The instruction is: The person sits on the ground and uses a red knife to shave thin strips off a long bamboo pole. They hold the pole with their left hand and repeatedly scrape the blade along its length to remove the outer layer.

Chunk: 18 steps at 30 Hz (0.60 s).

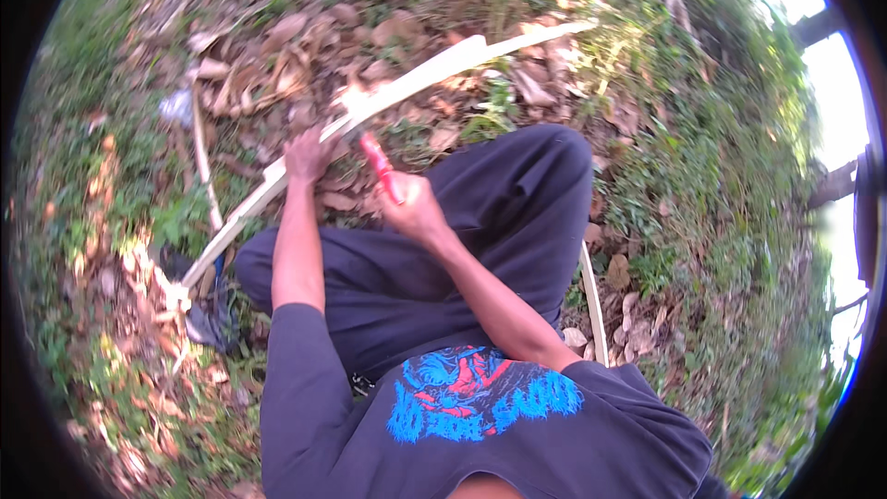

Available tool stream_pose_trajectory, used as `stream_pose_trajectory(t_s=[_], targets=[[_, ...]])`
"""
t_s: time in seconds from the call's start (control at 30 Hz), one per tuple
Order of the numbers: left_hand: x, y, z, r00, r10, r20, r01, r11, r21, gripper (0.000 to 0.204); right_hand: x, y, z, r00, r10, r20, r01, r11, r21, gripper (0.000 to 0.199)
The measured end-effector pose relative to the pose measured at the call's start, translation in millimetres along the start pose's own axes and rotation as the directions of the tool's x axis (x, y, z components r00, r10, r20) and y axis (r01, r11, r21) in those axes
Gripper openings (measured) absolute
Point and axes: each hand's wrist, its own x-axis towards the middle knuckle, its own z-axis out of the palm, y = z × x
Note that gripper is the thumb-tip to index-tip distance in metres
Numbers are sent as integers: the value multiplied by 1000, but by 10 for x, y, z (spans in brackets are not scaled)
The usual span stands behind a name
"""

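Observation:
A long, pale, slightly bowed strip of wood slants across in front of my folded legs, from low at the left to high at the right. My left hand is closed around it left of its middle. In my right hand is a red-handled knife, gripped by the handle. Its dark blade end points up and left, at or very near the strip's near edge, just right of my left hand. Blur hides whether the blade touches the wood.
My crossed legs in dark trousers lie just below the strip. Another pale strip rests right of my knee. A thin stick and a dark shoe are at the left. Dry leaves and grass cover the ground.

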Motion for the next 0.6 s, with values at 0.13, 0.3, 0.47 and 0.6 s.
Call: stream_pose_trajectory(t_s=[0.13, 0.3, 0.47, 0.6], targets=[[-170, -71, -27, 997, -64, -45, 62, 997, -53, 65, 15, -124, -119, 998, -1, 66, 10, 991, -132, 16], [-129, 76, -75, 991, -129, -21, 127, 987, -103, 62, 120, -193, -308, 996, 20, 91, -4, 984, -176, 13], [-86, 36, 22, 986, -148, -76, 137, 981, -139, 63, 337, -98, -332, 989, 108, 105, -87, 978, -189, 18], [-90, 34, 8, 987, -137, -78, 129, 986, -103, 65, 268, -129, -333, 994, 68, 91, -47, 976, -213, 15]])
